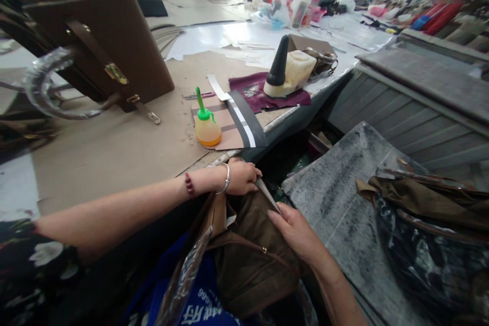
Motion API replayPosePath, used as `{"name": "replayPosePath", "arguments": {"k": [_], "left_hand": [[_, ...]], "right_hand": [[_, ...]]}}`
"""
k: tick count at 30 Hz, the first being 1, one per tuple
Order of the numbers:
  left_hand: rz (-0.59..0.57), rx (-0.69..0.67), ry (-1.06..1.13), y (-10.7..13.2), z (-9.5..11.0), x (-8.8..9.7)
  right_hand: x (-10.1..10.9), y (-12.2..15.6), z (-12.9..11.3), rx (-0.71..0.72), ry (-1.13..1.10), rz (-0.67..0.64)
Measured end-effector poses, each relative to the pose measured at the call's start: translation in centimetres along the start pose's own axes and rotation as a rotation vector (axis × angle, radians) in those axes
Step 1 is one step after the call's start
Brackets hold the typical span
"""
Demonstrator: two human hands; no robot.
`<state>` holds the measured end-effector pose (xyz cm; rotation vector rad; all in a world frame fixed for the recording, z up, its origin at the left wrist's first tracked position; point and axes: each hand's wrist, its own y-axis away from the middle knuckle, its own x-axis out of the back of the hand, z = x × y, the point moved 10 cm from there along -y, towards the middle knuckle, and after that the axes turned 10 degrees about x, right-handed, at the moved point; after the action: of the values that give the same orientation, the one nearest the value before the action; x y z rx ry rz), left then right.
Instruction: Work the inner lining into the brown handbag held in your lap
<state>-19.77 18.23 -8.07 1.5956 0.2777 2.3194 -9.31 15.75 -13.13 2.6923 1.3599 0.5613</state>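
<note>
A brown handbag [252, 260] with a plastic-wrapped handle [187, 270] lies in my lap, over a blue apron [206, 310] with white lettering. At the table's front edge my left hand [241, 177] is closed on the far end of the bag's edge. Lower and to the right, my right hand [292, 226] pinches the same edge between thumb and fingers. The strip of edge between the two hands looks pale and taut. Part of the bag's far side is hidden behind my hands.
A squeeze bottle [208, 130] with a green nozzle stands on card pieces [229, 127]. Behind are a maroon cloth [248, 84], a yellowed container [296, 71] and a black cone [278, 61]. Another brown handbag [103, 35] stands left; a grey board [328, 214] lies right. People work farther back.
</note>
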Motion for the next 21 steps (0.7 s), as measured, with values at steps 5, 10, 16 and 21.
{"name": "replayPosePath", "arguments": {"k": [5,10,16,21], "left_hand": [[0.027,0.066,0.029,-0.7,-0.2,0.2],[-0.008,0.126,-0.084,-0.8,0.2,0.2],[-0.016,0.116,-0.059,-1.0,0.3,0.1],[-0.069,0.145,-0.084,-1.2,0.0,-0.3]], "right_hand": [[-0.2,0.0,0.2,-0.006,-0.037,-0.018],[-0.4,0.0,0.3,0.014,-0.1,-0.03],[-0.8,0.1,0.8,-0.002,-0.239,-0.049],[-0.8,0.2,0.9,0.002,-0.286,-0.053]]}}
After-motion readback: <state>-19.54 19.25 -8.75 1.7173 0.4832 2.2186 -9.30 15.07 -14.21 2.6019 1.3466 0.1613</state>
